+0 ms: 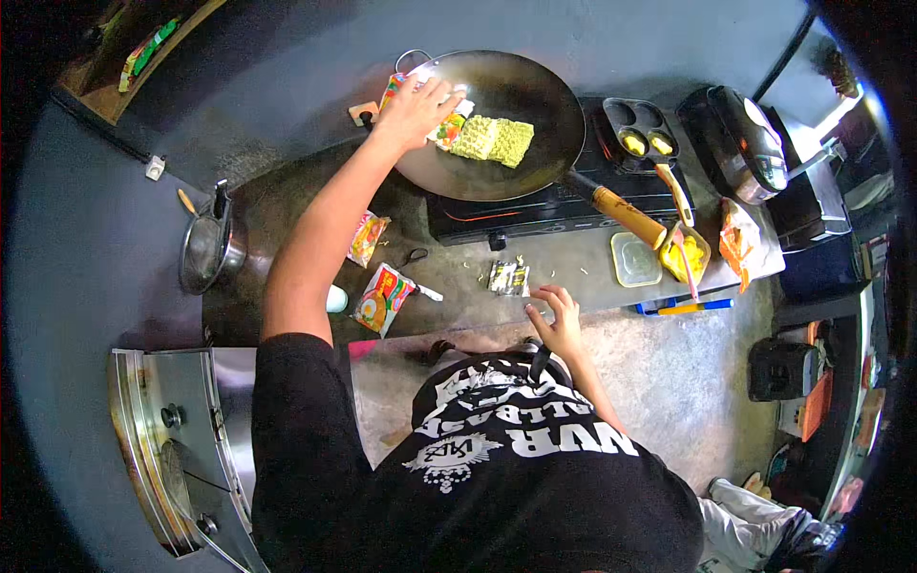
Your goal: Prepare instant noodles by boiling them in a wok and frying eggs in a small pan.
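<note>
My left hand (419, 114) is shut on a colourful instant noodle packet (448, 132) above the left side of a large wok (541, 93). Pale yellow dried noodle blocks (496, 140) lie by the packet's opening, inside the wok; whether one is still partly in the packet cannot be told. Close to the counter's front edge, my right hand (559, 321) has its fingers apart and holds nothing. Just beyond its fingertips lies a black and silver seasoning sachet (509, 278) among noodle crumbs. Two more noodle packets (382, 299) rest on the counter below my left forearm.
The wok sits on a black gas stove (458, 222), its wooden handle (629, 217) pointing right. A four-cup pan (640, 132) holds yellow pieces. Rightward are a tub of yellow food (685, 256), its lid (636, 259) and a rice cooker (732, 143). A steel pot (213, 243) stands left.
</note>
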A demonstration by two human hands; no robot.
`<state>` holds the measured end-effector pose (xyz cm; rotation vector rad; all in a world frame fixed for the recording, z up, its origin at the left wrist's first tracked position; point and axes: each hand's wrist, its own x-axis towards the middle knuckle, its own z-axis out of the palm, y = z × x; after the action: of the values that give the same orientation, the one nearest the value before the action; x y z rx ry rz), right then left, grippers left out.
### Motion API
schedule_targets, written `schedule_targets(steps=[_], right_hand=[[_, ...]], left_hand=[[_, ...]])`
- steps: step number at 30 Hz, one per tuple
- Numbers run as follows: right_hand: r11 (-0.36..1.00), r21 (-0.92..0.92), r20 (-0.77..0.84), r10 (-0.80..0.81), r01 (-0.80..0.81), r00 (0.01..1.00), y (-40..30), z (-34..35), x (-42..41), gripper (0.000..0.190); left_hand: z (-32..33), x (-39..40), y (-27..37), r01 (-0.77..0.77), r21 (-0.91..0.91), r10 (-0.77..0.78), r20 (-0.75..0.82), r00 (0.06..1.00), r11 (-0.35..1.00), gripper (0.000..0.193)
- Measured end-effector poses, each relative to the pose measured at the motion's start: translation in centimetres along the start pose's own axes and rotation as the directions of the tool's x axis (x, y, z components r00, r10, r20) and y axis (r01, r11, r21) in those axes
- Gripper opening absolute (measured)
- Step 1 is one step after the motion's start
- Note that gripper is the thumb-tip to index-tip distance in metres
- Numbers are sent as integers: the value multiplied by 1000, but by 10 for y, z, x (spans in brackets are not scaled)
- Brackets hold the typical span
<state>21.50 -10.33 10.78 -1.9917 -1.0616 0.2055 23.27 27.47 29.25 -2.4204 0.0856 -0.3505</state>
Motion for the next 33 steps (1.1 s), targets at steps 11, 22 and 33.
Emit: schedule_targets(steps=[11, 22, 33], right_hand=[[999, -1, -26, 52, -52, 998, 3, -12, -5, 29], [996, -4, -43, 89, -89, 995, 18, -9, -13, 29], [997, -22, 35, 71, -71, 997, 23, 0, -8, 30]], left_hand=[[9, 47, 19, -316, 242, 322, 15, 946, 917, 53], [3, 55, 12, -225, 269, 252, -72, 965, 936, 55], [-8, 24, -15, 54, 207, -31, -114, 993, 977, 68]])
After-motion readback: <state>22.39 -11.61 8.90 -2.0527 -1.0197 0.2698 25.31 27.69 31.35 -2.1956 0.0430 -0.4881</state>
